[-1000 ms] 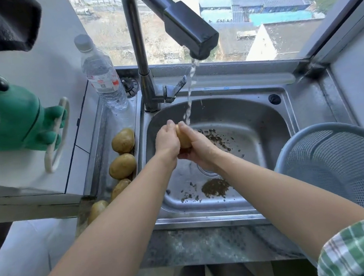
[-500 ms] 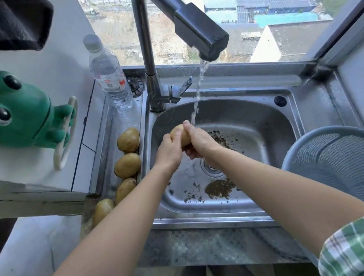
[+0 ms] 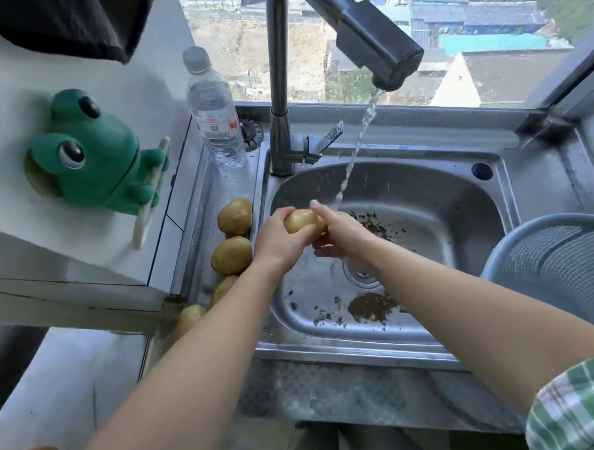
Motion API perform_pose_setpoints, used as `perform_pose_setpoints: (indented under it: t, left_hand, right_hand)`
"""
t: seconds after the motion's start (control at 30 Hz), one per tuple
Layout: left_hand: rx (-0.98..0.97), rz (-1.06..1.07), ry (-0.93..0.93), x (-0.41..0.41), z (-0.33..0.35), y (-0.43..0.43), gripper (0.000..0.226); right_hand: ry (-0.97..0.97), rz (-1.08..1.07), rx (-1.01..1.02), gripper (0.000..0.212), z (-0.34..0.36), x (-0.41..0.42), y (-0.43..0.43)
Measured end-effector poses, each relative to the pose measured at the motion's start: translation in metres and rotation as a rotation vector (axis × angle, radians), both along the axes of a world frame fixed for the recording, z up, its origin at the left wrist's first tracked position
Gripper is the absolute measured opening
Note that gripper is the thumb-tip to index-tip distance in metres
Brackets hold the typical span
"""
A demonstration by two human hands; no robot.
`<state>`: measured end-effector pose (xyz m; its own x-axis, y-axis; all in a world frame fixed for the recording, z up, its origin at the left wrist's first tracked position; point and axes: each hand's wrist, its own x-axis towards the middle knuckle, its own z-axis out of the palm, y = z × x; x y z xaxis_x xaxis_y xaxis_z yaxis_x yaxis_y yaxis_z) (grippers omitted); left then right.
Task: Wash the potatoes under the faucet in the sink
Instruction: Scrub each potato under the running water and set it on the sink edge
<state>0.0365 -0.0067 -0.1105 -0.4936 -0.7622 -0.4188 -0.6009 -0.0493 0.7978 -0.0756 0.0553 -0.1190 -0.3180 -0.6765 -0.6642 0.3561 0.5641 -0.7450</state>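
My left hand and right hand stay clamped on the potato, now turned up beside the stream mid-frame; rinsing continues.

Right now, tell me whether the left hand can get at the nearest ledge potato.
Probably yes: the left hand hangs just right of that potato, nothing between, but it must first let go of the held potato.

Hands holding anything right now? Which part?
One potato, held between both hands: left hand wraps its left end, right hand covers its right side, under the water stream.
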Motion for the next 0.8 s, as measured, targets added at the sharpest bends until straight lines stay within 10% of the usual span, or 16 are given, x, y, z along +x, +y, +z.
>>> perform_pose_setpoints:
  t: [0.4, 0.8]
  left_hand:
    - [0.127, -0.097, 0.084, -0.007, -0.002, 0.027, 0.030]
    - [0.109, 0.068, -0.006, -0.016, -0.003, 0.038, 0.064]
  right_hand:
    - [0.077, -0.084, 0.147, 0.044, -0.014, -0.004, 0.010]
    - [0.081, 0.056, 0.034, 0.031, -0.015, -0.014, 0.014]
